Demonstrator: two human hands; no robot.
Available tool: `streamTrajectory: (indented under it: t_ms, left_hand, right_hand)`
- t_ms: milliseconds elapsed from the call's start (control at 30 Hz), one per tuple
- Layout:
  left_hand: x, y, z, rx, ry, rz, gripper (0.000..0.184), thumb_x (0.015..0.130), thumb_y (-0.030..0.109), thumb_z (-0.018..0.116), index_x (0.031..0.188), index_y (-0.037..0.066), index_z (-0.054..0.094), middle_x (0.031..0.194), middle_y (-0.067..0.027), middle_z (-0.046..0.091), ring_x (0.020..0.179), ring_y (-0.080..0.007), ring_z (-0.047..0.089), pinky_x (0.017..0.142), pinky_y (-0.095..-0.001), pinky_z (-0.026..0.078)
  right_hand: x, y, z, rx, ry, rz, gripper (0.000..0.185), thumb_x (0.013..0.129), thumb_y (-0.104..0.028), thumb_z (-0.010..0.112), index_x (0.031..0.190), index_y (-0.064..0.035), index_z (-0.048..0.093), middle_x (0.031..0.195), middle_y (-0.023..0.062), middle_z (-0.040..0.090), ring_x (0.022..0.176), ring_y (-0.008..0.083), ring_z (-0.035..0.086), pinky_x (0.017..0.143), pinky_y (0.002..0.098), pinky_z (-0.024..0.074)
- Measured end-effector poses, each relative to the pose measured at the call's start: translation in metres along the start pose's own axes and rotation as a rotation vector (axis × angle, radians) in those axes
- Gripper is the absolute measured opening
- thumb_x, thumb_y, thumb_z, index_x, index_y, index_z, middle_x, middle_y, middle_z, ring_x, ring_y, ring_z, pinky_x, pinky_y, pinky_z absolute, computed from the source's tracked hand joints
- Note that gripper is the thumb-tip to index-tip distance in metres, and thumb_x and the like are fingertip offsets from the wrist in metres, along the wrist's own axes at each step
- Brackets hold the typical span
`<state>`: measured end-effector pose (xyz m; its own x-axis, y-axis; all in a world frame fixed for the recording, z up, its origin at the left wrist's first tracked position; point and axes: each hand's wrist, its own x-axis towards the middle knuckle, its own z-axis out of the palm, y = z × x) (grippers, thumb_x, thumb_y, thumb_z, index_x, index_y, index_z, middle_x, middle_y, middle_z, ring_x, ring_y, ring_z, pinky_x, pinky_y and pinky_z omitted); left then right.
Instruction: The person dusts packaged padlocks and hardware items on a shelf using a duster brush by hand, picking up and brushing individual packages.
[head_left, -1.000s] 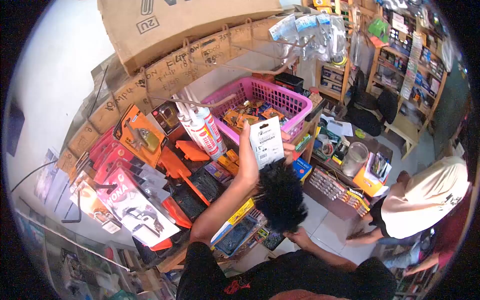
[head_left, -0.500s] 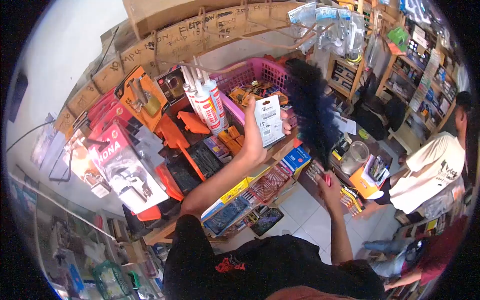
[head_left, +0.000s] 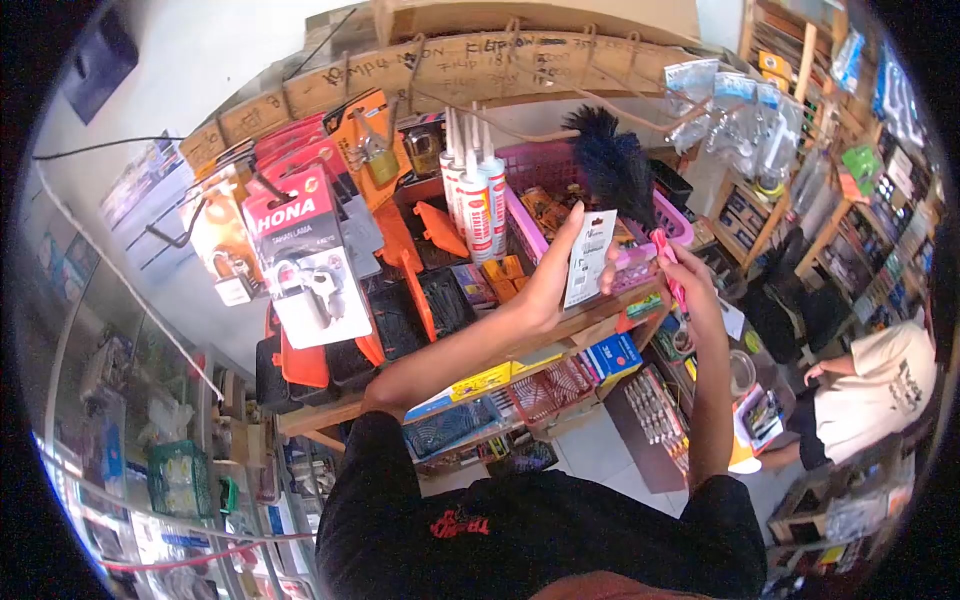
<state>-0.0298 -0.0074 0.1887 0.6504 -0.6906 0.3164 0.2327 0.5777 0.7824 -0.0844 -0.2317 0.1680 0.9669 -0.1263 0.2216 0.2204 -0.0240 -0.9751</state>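
Observation:
My left hand (head_left: 550,288) is closed on a flat white hang-tab package (head_left: 590,258), its printed label facing me. In my right hand (head_left: 698,285) is the pink handle (head_left: 669,268) of a feather duster. Its dark feathers (head_left: 612,165) point up and away over a pink plastic basket (head_left: 528,228) full of small packets. Just left of the package stand several white sealant cartridges (head_left: 478,205). Orange and black bins (head_left: 440,232) sit beside them on the wooden shelf.
Carded padlocks (head_left: 310,270) hang from hooks at the left. A wooden rail (head_left: 480,75) with handwriting and looped cord crosses above. Plastic-bagged parts (head_left: 745,115) dangle at upper right. A person in a cream shirt (head_left: 875,395) is at the right, near a low display (head_left: 660,425).
My view has turned left. The right hand has risen, carrying the duster from beside the shelf to over the basket. The left hand still holds the package. A maroon-sleeved person has left view.

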Motion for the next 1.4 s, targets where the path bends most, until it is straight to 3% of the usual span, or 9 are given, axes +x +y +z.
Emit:
streamTrajectory:
  t_ms: [267,367,533,667,767,967,1100,1200,1400]
  left_hand:
    - [-0.056,0.016,-0.027,0.336,0.138,0.218,0.069,0.092,0.063,0.043,0.140,0.015,0.031,0.100,-0.0022,0.041,0.085,-0.0137,0.041,0.077,-0.0281,0.038]
    - [-0.088,0.036,-0.018,0.397,0.197,0.216,0.074,0.093,0.062,0.042,0.145,0.012,0.027,0.100,-0.0012,0.042,0.087,-0.0137,0.043,0.079,-0.0277,0.038]
    - [-0.121,0.047,-0.003,0.453,0.351,0.317,0.064,0.093,0.033,0.059,0.143,0.009,0.026,0.096,0.0013,0.039,0.085,-0.0110,0.041,0.078,-0.0260,0.036]
    - [-0.132,0.048,0.010,0.394,0.358,0.438,0.040,0.097,0.022,0.053,0.129,0.007,0.033,0.096,0.0006,0.041,0.085,-0.0101,0.042,0.078,-0.0263,0.037]
    - [-0.129,0.043,0.025,0.531,0.509,0.543,0.031,0.099,0.015,0.048,0.126,0.006,0.035,0.098,-0.0010,0.043,0.087,-0.0099,0.044,0.080,-0.0274,0.038]
    - [-0.136,0.047,0.041,0.567,0.503,0.689,0.034,0.098,0.007,0.047,0.124,0.001,0.026,0.112,-0.0076,0.042,0.101,-0.0102,0.045,0.092,-0.0267,0.038]
    - [-0.142,0.059,0.055,0.593,0.432,0.767,0.062,0.092,0.016,0.054,0.139,-0.002,0.016,0.130,-0.0140,0.038,0.122,-0.0191,0.040,0.105,-0.0356,0.031]
    - [-0.149,0.064,0.059,0.636,0.469,0.766,0.092,0.084,0.036,0.060,0.148,-0.003,0.006,0.144,-0.0179,0.028,0.136,-0.0271,0.029,0.111,-0.0422,0.023]
    - [-0.150,0.070,0.051,0.680,0.407,0.768,0.090,0.085,0.035,0.058,0.149,-0.002,0.007,0.149,-0.0182,0.025,0.139,-0.0292,0.026,0.112,-0.0458,0.022]
  right_hand:
    - [0.053,-0.020,0.016,-0.226,-0.242,0.146,0.070,0.094,-0.040,0.057,0.147,-0.0047,0.029,0.133,0.0099,0.051,0.069,0.0115,0.061,0.056,0.0234,0.0427]
    - [0.061,-0.011,0.019,-0.354,-0.339,0.064,0.078,0.092,-0.048,0.057,0.147,0.0001,0.028,0.125,0.0098,0.054,0.076,0.0122,0.063,0.066,0.0253,0.0473]
    - [0.041,-0.015,0.045,-1.154,-0.069,-0.254,0.076,0.090,-0.045,0.058,0.144,0.0011,0.031,0.135,0.0335,0.042,0.128,0.0447,0.042,0.100,0.0462,0.0407]
    - [0.003,-0.056,0.089,-0.783,-0.042,-0.538,0.067,0.087,-0.038,0.064,0.138,-0.0011,0.039,0.132,0.0274,0.048,0.122,0.0416,0.049,0.098,0.0433,0.0431]
    - [-0.018,-0.068,0.119,-0.536,-0.293,-0.718,0.062,0.080,-0.020,0.073,0.134,-0.0017,0.047,0.130,0.0169,0.050,0.088,0.0225,0.061,0.073,0.0303,0.0495]
    - [-0.016,-0.075,0.159,-0.468,-0.663,-0.939,0.036,0.081,-0.022,0.072,0.110,-0.0024,0.063,0.090,0.0161,0.064,0.080,0.0283,0.066,0.065,0.0377,0.0500]
    - [-0.009,-0.086,0.168,-0.195,-0.642,-0.876,0.023,0.085,-0.015,0.067,0.102,0.0004,0.065,0.079,0.0139,0.063,0.070,0.0260,0.063,0.064,0.0359,0.0483]
    - [-0.015,-0.105,0.172,0.089,-0.690,-0.657,0.026,0.090,-0.015,0.061,0.108,0.0037,0.063,0.080,0.0078,0.064,0.069,0.0115,0.060,0.057,0.0275,0.0467]
    - [-0.008,-0.127,0.197,0.404,-0.764,-0.479,0.034,0.095,-0.020,0.058,0.121,0.0018,0.057,0.092,0.0013,0.062,0.067,0.0038,0.054,0.054,0.0205,0.0471]
